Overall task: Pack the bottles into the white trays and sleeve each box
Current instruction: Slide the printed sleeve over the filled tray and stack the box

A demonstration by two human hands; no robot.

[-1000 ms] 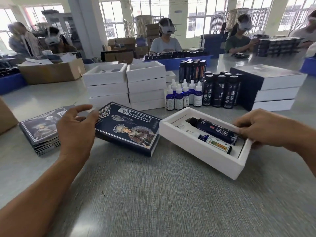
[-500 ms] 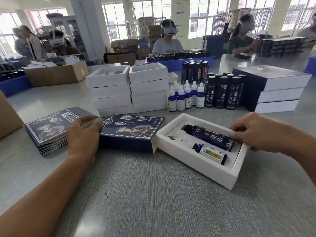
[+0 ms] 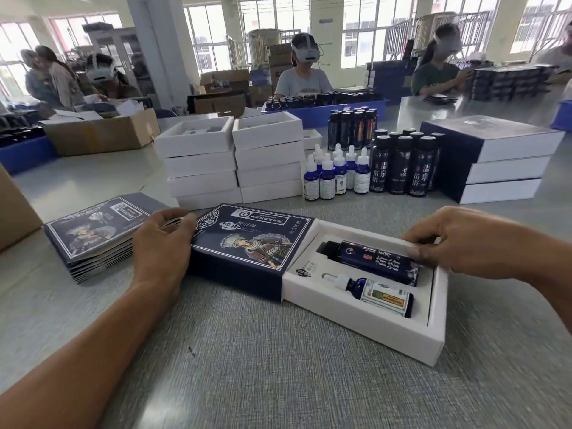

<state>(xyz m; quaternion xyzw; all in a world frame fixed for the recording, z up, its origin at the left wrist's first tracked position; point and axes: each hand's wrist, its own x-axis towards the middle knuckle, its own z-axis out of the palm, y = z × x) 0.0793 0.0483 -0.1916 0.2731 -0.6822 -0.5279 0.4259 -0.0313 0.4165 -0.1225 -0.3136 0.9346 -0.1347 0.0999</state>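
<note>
A white tray [image 3: 365, 323] lies in front of me with a tall dark bottle [image 3: 371, 261] and a small blue dropper bottle [image 3: 376, 294] in its slots. Its left end sits inside the mouth of a dark blue printed sleeve [image 3: 247, 246]. My left hand [image 3: 161, 243] grips the sleeve's left end. My right hand [image 3: 464, 243] holds the tray's far right corner, fingers over the rim beside the tall bottle.
Flat sleeves [image 3: 96, 233] are stacked at the left. Two piles of white trays [image 3: 232, 162] stand behind, then dropper bottles [image 3: 335, 174], dark bottles [image 3: 402, 165] and three sleeved boxes [image 3: 501, 159]. A cardboard box [image 3: 102, 131] and several people are farther back.
The sleeve has been laid flat and lined up with the tray. The tray's left end has gone into the sleeve's opening. My left hand has shifted to the sleeve's left end.
</note>
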